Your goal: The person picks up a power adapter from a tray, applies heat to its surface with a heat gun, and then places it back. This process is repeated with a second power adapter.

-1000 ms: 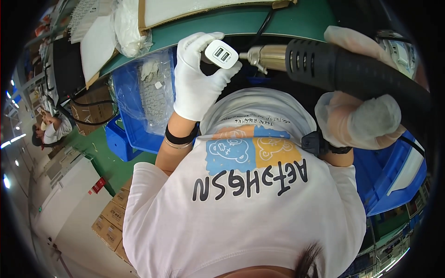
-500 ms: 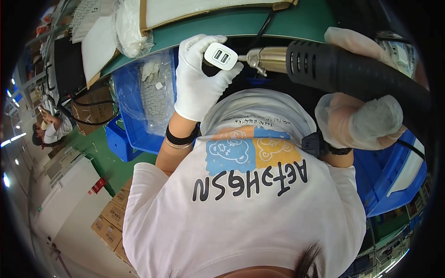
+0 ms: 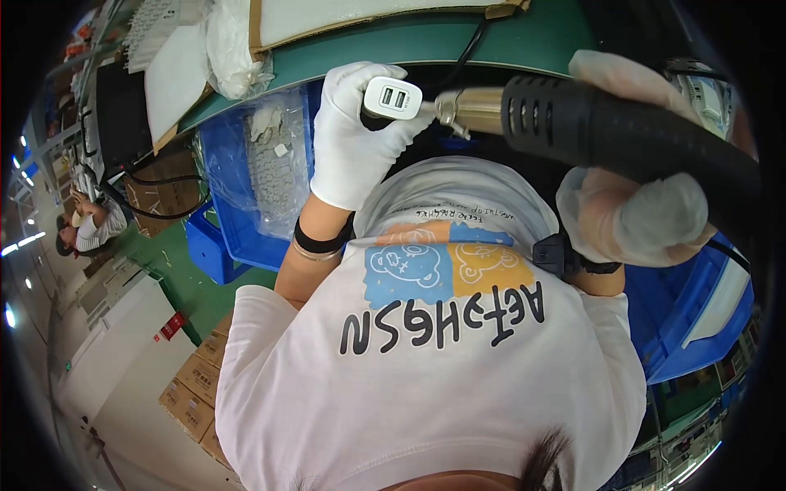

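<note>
My left hand (image 3: 348,151), in a white glove, is closed around a small white charger (image 3: 393,97). The charger's end face with two USB ports is turned up toward me. My right hand (image 3: 610,209), under thin translucent covering, grips a thick black hot-air gun (image 3: 589,123) with slots in its housing. Its metal nozzle (image 3: 468,110) points left at the charger's side, close to the gloved fingertips. Whether the nozzle tip touches the charger I cannot tell.
A green worktop (image 3: 524,41) lies ahead with a cardboard-edged white board on it. A blue bin (image 3: 246,237) with clear plastic and white pieces stands left; another blue bin (image 3: 696,352) is at right. Cartons (image 3: 192,393) and a seated person (image 3: 90,225) are farther left.
The charger has shifted slightly right and turned a little in my left hand. The hot-air gun has moved slightly left. Both grips stay the same.
</note>
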Available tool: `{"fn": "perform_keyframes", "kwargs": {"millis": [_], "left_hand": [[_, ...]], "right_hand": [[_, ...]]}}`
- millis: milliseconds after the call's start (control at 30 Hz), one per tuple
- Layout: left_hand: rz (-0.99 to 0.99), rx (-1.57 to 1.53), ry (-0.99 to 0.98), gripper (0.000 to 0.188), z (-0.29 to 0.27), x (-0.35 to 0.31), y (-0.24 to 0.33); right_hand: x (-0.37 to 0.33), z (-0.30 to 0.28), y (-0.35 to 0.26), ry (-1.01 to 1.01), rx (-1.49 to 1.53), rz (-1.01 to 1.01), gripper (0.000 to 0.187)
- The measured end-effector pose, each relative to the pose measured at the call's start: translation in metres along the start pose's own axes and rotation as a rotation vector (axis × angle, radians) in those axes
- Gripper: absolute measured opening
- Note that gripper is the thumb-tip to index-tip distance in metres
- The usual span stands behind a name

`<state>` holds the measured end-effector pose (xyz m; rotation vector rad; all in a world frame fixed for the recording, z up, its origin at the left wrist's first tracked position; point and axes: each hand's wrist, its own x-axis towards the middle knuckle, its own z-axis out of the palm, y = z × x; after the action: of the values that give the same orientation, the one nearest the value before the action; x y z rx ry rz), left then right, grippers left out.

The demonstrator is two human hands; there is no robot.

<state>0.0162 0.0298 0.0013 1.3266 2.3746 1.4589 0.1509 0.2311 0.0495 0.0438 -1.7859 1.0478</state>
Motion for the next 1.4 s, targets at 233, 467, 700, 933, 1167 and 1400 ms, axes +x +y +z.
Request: {"fn": "perform_keyframes", "kwargs": {"millis": [233,467,700,933,1167,1400], "left_hand": [[-0.046,-0.027,0.003,0.05,0.002,-0.004,-0.004],[-0.03,-0.037,-0.004,0.049,0.001,-0.003,-0.003],[-0.043,-0.014,0.006,0.046,0.002,-0.001,0.002],[-0.041,-0.032,0.02,0.046,0.003,-0.003,0.0],[-0.085,0.036,0.007,0.045,0.002,-0.002,0.004],[-0.089,0.101,0.001,0.044,0.002,-0.004,0.006]], "right_hand": [[0.002,0.001,-0.004,0.002,-0.066,0.019,0.058],[0.0,0.0,0.0,0.01,-0.034,-0.005,0.057],[-0.004,-0.001,0.006,0.018,0.029,-0.046,0.055],[-0.007,-0.001,0.011,0.024,0.094,-0.088,0.056],[0.0,0.01,-0.005,0.029,0.116,-0.079,0.058],[0.006,0.018,-0.022,0.038,0.072,0.037,0.06]]}}
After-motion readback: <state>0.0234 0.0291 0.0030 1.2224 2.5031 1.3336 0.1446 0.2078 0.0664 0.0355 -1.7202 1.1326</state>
